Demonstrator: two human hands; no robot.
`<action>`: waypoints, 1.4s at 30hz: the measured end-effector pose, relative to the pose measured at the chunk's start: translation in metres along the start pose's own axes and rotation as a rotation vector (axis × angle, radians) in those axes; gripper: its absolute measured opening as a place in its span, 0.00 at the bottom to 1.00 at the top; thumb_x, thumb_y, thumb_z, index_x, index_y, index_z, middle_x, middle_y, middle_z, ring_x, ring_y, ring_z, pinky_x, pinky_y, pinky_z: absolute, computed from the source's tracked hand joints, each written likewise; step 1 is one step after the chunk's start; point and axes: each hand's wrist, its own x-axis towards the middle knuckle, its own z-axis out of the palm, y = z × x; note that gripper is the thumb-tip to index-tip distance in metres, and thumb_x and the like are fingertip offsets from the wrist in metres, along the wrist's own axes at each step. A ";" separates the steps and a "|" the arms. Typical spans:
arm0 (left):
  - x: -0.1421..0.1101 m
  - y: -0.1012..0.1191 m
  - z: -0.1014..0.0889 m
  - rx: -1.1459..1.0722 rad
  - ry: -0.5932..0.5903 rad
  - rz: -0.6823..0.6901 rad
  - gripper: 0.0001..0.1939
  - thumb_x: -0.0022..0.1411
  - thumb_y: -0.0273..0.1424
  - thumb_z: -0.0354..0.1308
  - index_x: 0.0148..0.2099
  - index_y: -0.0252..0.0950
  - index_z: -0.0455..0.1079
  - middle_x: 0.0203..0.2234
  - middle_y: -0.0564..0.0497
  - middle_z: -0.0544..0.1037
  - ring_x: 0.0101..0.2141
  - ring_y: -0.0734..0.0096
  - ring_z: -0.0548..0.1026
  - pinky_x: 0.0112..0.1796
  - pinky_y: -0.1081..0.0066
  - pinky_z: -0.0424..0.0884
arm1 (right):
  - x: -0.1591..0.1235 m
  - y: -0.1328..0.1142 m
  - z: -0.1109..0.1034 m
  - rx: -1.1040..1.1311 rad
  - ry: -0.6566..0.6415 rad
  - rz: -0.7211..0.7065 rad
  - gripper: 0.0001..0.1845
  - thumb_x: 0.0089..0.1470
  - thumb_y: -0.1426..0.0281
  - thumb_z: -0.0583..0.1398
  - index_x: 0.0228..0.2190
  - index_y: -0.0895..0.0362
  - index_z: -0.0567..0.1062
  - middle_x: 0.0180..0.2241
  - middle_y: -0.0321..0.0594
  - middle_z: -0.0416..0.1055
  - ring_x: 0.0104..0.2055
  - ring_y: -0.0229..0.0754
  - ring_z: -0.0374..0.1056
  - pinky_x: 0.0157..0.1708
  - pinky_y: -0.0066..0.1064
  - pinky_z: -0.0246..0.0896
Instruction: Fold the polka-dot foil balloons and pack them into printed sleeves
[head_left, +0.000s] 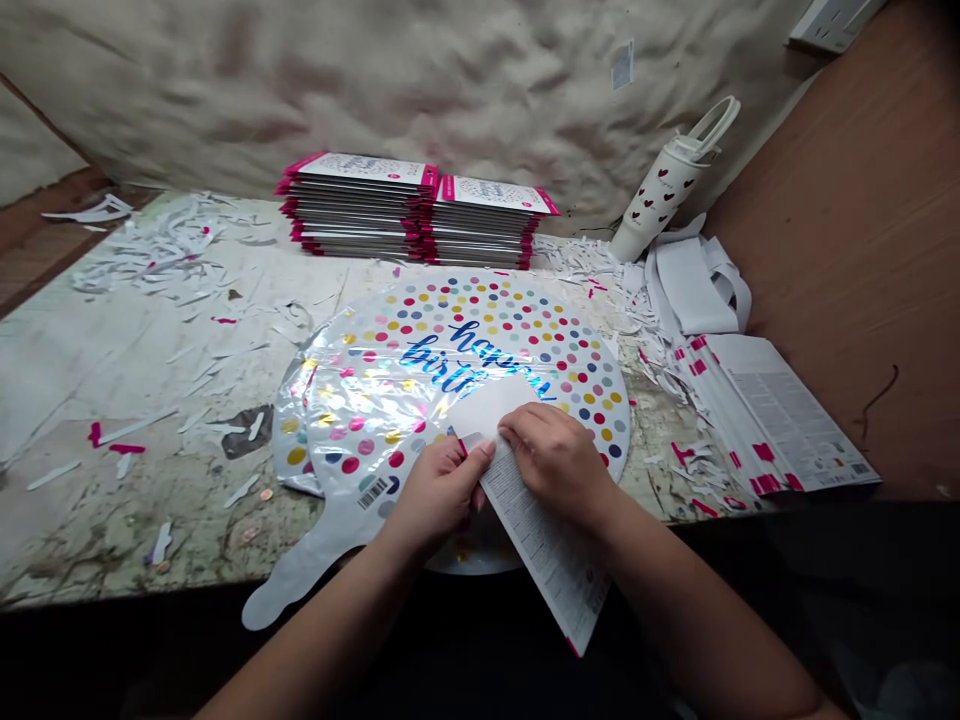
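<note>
Both my hands are on a printed cardboard sleeve (546, 545), white with small grey text and bits of pink at its edges. It slants down toward me past the table's front edge. My left hand (448, 478) pinches the sleeve's left edge near the top, thumb uppermost. With bent fingers, my right hand (551, 455) grips its upper end, beside a plain white flap (491, 405). Beneath them lie flat foil balloons (352, 420) with coloured dots, blue "happy birthday" lettering and a white tail hanging over the front edge. What the fingertips press on is partly hidden.
Two stacks of pink-edged packs (360, 215) stand at the back. A white tumbler (660, 195) with hearts leans at back right. More printed sleeves (780, 410) lie on the right, below a white strip roll (701, 285). Paper scraps (169, 245) litter the worn table (150, 390).
</note>
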 end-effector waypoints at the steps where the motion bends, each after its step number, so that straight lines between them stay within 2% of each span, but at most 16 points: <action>1: 0.000 -0.002 -0.001 -0.005 0.002 -0.010 0.20 0.56 0.45 0.53 0.22 0.35 0.60 0.08 0.58 0.64 0.09 0.78 0.61 0.12 0.78 0.53 | -0.001 0.002 -0.003 0.051 -0.004 0.024 0.10 0.56 0.75 0.51 0.30 0.58 0.73 0.31 0.42 0.72 0.35 0.42 0.67 0.38 0.33 0.61; 6: -0.001 -0.001 -0.001 0.002 0.008 -0.044 0.20 0.56 0.45 0.53 0.22 0.34 0.61 0.08 0.56 0.65 0.09 0.78 0.61 0.12 0.79 0.54 | -0.003 0.005 -0.005 0.250 0.006 0.088 0.10 0.56 0.69 0.54 0.39 0.55 0.72 0.38 0.41 0.72 0.41 0.41 0.67 0.43 0.33 0.61; 10: -0.003 0.003 0.005 0.035 0.003 -0.017 0.21 0.56 0.45 0.52 0.21 0.34 0.62 0.08 0.55 0.66 0.09 0.79 0.61 0.12 0.79 0.54 | 0.001 0.005 0.004 0.199 0.164 0.035 0.07 0.55 0.71 0.54 0.31 0.56 0.72 0.34 0.43 0.71 0.41 0.43 0.65 0.45 0.37 0.60; 13: -0.004 0.006 0.001 0.051 0.029 -0.009 0.20 0.56 0.44 0.52 0.22 0.33 0.63 0.08 0.55 0.67 0.09 0.79 0.61 0.12 0.79 0.55 | -0.004 0.017 -0.020 0.342 0.293 0.176 0.10 0.58 0.69 0.50 0.32 0.56 0.70 0.35 0.43 0.70 0.40 0.41 0.66 0.43 0.34 0.61; 15: -0.002 0.008 -0.007 0.050 0.109 0.018 0.18 0.56 0.42 0.53 0.23 0.33 0.64 0.08 0.56 0.67 0.09 0.79 0.61 0.12 0.79 0.56 | -0.019 0.033 -0.053 0.388 0.154 0.260 0.12 0.58 0.64 0.51 0.30 0.56 0.71 0.32 0.41 0.70 0.36 0.41 0.67 0.39 0.33 0.62; 17: 0.001 0.009 -0.016 0.023 0.214 0.058 0.16 0.55 0.40 0.56 0.24 0.33 0.65 0.08 0.55 0.67 0.10 0.79 0.62 0.13 0.79 0.57 | -0.041 0.049 -0.085 0.275 -0.229 0.337 0.16 0.54 0.59 0.54 0.24 0.56 0.72 0.24 0.39 0.70 0.29 0.41 0.67 0.34 0.32 0.62; 19: 0.003 0.010 -0.018 -0.022 0.291 0.087 0.13 0.53 0.37 0.57 0.25 0.32 0.67 0.09 0.55 0.69 0.12 0.77 0.65 0.15 0.79 0.60 | -0.063 0.056 -0.103 0.051 -0.459 0.468 0.19 0.52 0.55 0.54 0.22 0.55 0.74 0.21 0.40 0.70 0.25 0.42 0.66 0.29 0.34 0.62; 21: 0.002 0.011 -0.010 -0.020 0.317 0.083 0.13 0.53 0.36 0.57 0.24 0.31 0.68 0.11 0.53 0.71 0.15 0.75 0.68 0.18 0.77 0.65 | -0.075 0.048 -0.099 -0.139 -0.382 0.462 0.20 0.49 0.52 0.57 0.33 0.54 0.76 0.32 0.45 0.74 0.33 0.48 0.69 0.33 0.38 0.65; 24: -0.007 0.016 0.010 0.088 0.172 0.114 0.15 0.56 0.38 0.55 0.27 0.30 0.69 0.18 0.49 0.75 0.19 0.72 0.72 0.23 0.73 0.70 | -0.068 0.020 -0.063 -0.196 -0.110 0.122 0.38 0.46 0.56 0.60 0.56 0.56 0.59 0.55 0.50 0.60 0.56 0.55 0.57 0.50 0.47 0.59; 26: -0.015 0.022 0.016 0.211 0.032 0.253 0.15 0.54 0.38 0.58 0.40 0.32 0.68 0.27 0.47 0.77 0.25 0.68 0.75 0.27 0.70 0.73 | -0.053 0.004 -0.039 -0.173 0.037 -0.055 0.34 0.52 0.66 0.56 0.59 0.56 0.54 0.57 0.49 0.57 0.58 0.52 0.54 0.54 0.47 0.55; 27: -0.018 0.025 0.014 0.288 0.051 0.372 0.21 0.52 0.37 0.60 0.47 0.34 0.64 0.34 0.46 0.76 0.30 0.66 0.75 0.30 0.69 0.73 | -0.045 0.001 -0.030 -0.151 0.111 -0.109 0.31 0.54 0.71 0.53 0.58 0.55 0.55 0.55 0.48 0.60 0.57 0.50 0.56 0.54 0.45 0.56; 29: -0.023 0.030 -0.002 0.464 0.312 0.656 0.35 0.49 0.33 0.64 0.57 0.40 0.54 0.49 0.42 0.68 0.43 0.61 0.72 0.39 0.63 0.72 | -0.032 0.006 -0.022 -0.075 0.236 -0.197 0.26 0.54 0.76 0.51 0.55 0.52 0.62 0.49 0.45 0.66 0.52 0.47 0.61 0.51 0.42 0.59; 31: -0.025 0.030 -0.025 0.677 0.582 0.904 0.40 0.50 0.29 0.64 0.60 0.43 0.47 0.57 0.40 0.57 0.53 0.56 0.64 0.48 0.56 0.66 | -0.024 0.020 -0.020 0.001 0.257 -0.283 0.23 0.53 0.76 0.53 0.50 0.49 0.68 0.44 0.42 0.70 0.49 0.46 0.64 0.50 0.43 0.60; 32: -0.026 0.028 -0.037 0.810 0.576 0.999 0.38 0.51 0.27 0.62 0.60 0.44 0.48 0.58 0.41 0.57 0.55 0.56 0.61 0.51 0.54 0.62 | -0.023 0.027 -0.018 0.020 0.234 -0.314 0.21 0.53 0.75 0.54 0.48 0.49 0.70 0.42 0.41 0.71 0.48 0.46 0.65 0.49 0.43 0.61; 36: -0.030 0.000 -0.057 1.235 0.045 1.183 0.16 0.58 0.23 0.53 0.49 0.38 0.65 0.43 0.45 0.74 0.48 0.61 0.69 0.49 0.59 0.66 | -0.035 0.041 -0.004 -0.044 0.081 -0.397 0.21 0.52 0.78 0.53 0.48 0.57 0.69 0.44 0.48 0.70 0.48 0.46 0.65 0.47 0.44 0.63; 42: -0.036 -0.040 -0.035 1.342 -0.017 1.114 0.10 0.61 0.22 0.46 0.38 0.31 0.70 0.46 0.38 0.72 0.52 0.56 0.65 0.49 0.57 0.68 | -0.077 0.022 0.007 -0.182 -0.072 -0.429 0.22 0.52 0.76 0.52 0.50 0.63 0.67 0.47 0.53 0.68 0.53 0.53 0.61 0.51 0.49 0.59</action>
